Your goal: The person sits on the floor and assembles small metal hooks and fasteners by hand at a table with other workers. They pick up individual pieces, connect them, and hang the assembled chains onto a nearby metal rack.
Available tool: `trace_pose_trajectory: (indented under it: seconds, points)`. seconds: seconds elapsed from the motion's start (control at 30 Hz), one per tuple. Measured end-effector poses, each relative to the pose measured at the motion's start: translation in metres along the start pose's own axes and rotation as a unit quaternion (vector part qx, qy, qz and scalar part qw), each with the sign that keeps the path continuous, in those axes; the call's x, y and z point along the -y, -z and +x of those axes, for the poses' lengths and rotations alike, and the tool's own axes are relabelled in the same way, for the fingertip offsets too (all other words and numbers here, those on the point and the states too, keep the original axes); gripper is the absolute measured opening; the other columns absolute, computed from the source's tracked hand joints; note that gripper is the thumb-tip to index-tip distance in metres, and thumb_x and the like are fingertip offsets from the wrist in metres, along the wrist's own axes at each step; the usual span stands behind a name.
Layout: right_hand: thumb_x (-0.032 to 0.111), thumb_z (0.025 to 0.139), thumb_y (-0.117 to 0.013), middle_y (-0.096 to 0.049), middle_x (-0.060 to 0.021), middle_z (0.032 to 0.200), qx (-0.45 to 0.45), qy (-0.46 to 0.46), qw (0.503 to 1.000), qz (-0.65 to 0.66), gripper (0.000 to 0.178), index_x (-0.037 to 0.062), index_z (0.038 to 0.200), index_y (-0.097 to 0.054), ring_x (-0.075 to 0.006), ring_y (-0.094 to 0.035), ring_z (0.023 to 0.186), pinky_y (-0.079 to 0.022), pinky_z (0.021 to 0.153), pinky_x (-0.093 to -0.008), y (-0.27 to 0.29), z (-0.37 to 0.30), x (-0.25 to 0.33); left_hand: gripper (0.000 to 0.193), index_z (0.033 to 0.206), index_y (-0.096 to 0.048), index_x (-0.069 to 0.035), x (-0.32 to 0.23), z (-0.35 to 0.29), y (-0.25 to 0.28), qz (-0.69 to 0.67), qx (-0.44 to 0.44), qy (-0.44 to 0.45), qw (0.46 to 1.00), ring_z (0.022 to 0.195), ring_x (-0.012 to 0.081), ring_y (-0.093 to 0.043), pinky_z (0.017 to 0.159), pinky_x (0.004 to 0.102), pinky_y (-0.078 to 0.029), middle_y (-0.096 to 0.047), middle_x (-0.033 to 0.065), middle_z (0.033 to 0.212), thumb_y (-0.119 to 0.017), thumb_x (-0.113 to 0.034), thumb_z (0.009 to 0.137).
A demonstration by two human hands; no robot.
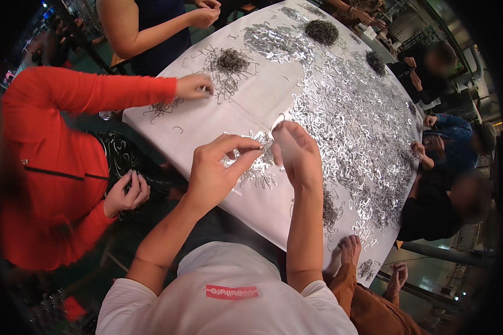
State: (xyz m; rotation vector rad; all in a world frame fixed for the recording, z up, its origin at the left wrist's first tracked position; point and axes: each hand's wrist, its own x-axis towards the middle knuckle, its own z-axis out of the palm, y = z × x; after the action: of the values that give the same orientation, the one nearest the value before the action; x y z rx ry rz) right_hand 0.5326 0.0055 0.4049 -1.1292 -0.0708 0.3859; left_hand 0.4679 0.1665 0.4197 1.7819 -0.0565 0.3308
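Observation:
My left hand (215,170) is raised over the near edge of the table, thumb and forefinger pinched together. Whatever sits in that pinch is too small to make out. Just to its right, my right hand (300,153) is closed at the fingertips, somewhat blurred, with a small curved silver metal hook (279,118) showing at its fingers. Beneath and between both hands lies a small pile of shiny flat metal pieces (261,174). A broad spread of silver metal hooks (341,134) covers the table to the right of my hands.
The white-covered table (167,120) bears dark wire-hook heaps (233,60), one more (322,32) farther back. At left, a person in a red sleeve (117,89) reaches toward the nearer heap. A brown-sleeved arm (345,279) rests at the right edge. Several other people sit around.

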Motion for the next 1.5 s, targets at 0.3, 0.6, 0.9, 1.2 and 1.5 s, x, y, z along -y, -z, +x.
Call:
trace_pose_trajectory:
  seconds: [0.3,0.6,0.9,1.2,1.5]
  points:
    - [0.001,0.083,-0.055,-0.059,-0.0041,0.1,-0.053,0.094,0.994,-0.004,0.029,-0.0056,0.112,-0.057,-0.0076,-0.053,0.081,-0.041,0.071,-0.021,-0.029,-0.067,0.008,0.019,0.095,-0.068,-0.005,-0.021,-0.019,-0.011,-0.008,-0.002,-0.049,0.999,0.071,0.0138,-0.061,0.061,0.0261,-0.045,-0.067,0.0058,0.084,-0.067,0.0,0.077]
    - [0.001,0.087,-0.061,-0.049,-0.0003,0.101,-0.082,0.262,0.96,-0.051,0.005,0.0037,0.091,-0.06,-0.0078,-0.047,0.09,-0.038,0.079,-0.0219,-0.03,-0.08,0.0,0.023,0.1,-0.067,-0.006,-0.005,-0.035,-0.02,0.004,-0.028,-0.085,0.996,0.072,0.0164,-0.062,0.063,0.0269,-0.048,-0.067,0.0079,0.084,-0.068,-0.001,0.077]
    - [-0.002,0.085,-0.06,-0.049,-0.0014,0.101,-0.113,0.277,0.952,-0.071,0.007,0.0036,0.089,-0.06,-0.0093,-0.046,0.091,-0.038,0.076,-0.0226,-0.017,-0.089,0.006,0.01,0.085,-0.065,-0.003,0.154,-0.059,-0.037,0.315,0.028,-0.037,0.948,0.077,0.0276,-0.059,0.07,0.0374,-0.047,-0.062,0.0091,0.079,-0.065,-0.01,0.078]
    - [0.0,0.086,-0.061,-0.048,-0.0007,0.1,-0.092,0.251,0.96,-0.086,0.005,0.0035,0.089,-0.061,-0.0071,-0.046,0.086,-0.038,0.072,-0.0206,-0.019,-0.078,0.005,0.009,0.088,-0.065,-0.003,0.144,-0.038,-0.035,0.209,0.027,-0.001,0.978,0.075,0.0211,-0.062,0.069,0.0321,-0.048,-0.065,0.0056,0.081,-0.065,-0.007,0.08]
    - [0.001,0.083,-0.064,-0.049,-0.0019,0.099,-0.031,0.217,0.969,-0.117,0.005,0.0024,0.087,-0.062,-0.0056,-0.048,0.075,-0.039,0.066,-0.0191,-0.036,-0.06,-0.005,0.017,0.095,-0.065,0.004,-0.007,0.014,0.002,-0.24,0.022,0.059,0.969,0.074,0.0068,-0.061,0.067,0.0194,-0.048,-0.067,0.0049,0.083,-0.067,-0.008,0.083]
